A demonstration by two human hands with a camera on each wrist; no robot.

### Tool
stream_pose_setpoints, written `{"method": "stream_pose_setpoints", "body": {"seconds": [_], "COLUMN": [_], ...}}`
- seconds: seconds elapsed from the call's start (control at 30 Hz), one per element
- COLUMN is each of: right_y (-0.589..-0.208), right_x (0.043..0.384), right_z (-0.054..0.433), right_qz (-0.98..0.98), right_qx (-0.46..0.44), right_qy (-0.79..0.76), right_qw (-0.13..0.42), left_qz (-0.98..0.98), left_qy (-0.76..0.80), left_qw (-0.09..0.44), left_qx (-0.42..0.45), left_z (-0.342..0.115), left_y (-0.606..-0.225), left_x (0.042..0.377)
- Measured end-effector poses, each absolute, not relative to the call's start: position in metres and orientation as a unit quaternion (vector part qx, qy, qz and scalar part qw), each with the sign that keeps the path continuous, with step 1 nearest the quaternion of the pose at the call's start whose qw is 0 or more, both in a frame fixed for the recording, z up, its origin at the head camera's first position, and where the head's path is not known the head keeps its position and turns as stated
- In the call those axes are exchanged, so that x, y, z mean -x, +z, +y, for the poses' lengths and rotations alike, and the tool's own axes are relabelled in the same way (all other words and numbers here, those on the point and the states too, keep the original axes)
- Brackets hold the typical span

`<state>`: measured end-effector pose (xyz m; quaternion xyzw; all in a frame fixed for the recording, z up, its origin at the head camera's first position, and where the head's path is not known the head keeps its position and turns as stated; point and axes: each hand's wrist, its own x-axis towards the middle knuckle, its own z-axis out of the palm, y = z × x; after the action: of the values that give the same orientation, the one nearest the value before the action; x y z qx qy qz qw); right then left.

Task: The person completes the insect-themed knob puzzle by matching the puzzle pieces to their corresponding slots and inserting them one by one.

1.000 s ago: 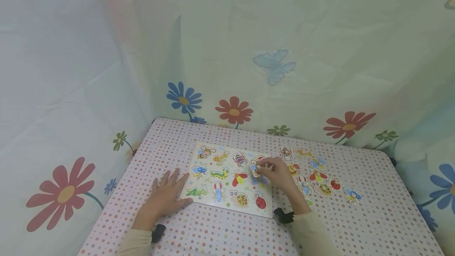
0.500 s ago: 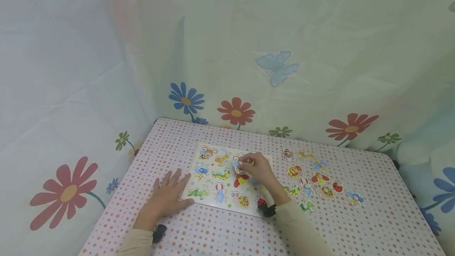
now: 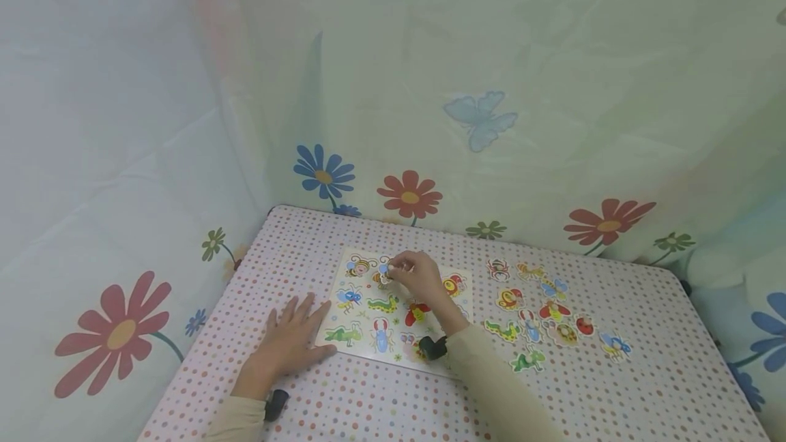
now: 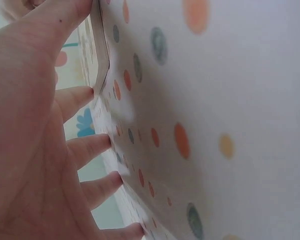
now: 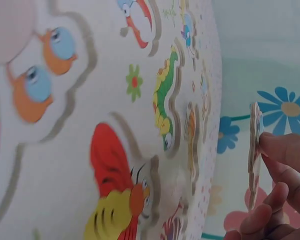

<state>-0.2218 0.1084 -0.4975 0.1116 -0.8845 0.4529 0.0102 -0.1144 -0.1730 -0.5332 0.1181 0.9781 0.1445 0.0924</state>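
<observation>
A pegged wooden insect puzzle board (image 3: 398, 334) lies on the dotted tabletop, with recesses picturing insects. My left hand (image 3: 285, 346) rests with fingers spread at its left edge; in the left wrist view the thumb (image 4: 50, 25) lies by the board's rim and the fingertips touch the cloth. Above the board's top row, my right hand (image 3: 424, 282) pinches a bee puzzle piece (image 3: 384, 269) with blue on its wing. Edge-on in the right wrist view, this puzzle piece (image 5: 253, 150) is held off the board between thumb and fingertips.
Several loose insect pieces lie right of the board, among them a caterpillar (image 3: 502, 330), a grasshopper (image 3: 528, 359), a ladybird (image 3: 585, 325) and a spider (image 3: 498, 269). A flowered curtain (image 3: 393, 87) hangs behind and beside the table (image 3: 638, 387).
My right hand has carried the bee piece leftward across the board, from its right column to the second picture of the top row. The left hand has stayed in place.
</observation>
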Motion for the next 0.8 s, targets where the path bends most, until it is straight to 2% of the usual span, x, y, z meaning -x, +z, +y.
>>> {"method": "stream_pose_setpoints", "body": {"seconds": [0.4,0.8], "right_y": [-0.502,-0.512], "right_x": [0.239,0.253], "right_z": [0.071,0.045], "right_qz": [-0.880,-0.891], "right_qx": [-0.068,-0.075], "right_qy": [0.471,0.447], "right_qw": [-0.012,0.000], "left_qz": [0.976,0.976], "left_qy": [0.156,0.157], "left_qw": [0.105,0.096], "left_qx": [-0.112,-0.116], "left_z": [-0.175,-0.176], "left_y": [-0.536,-0.536], "left_x": [0.114,0.114]}}
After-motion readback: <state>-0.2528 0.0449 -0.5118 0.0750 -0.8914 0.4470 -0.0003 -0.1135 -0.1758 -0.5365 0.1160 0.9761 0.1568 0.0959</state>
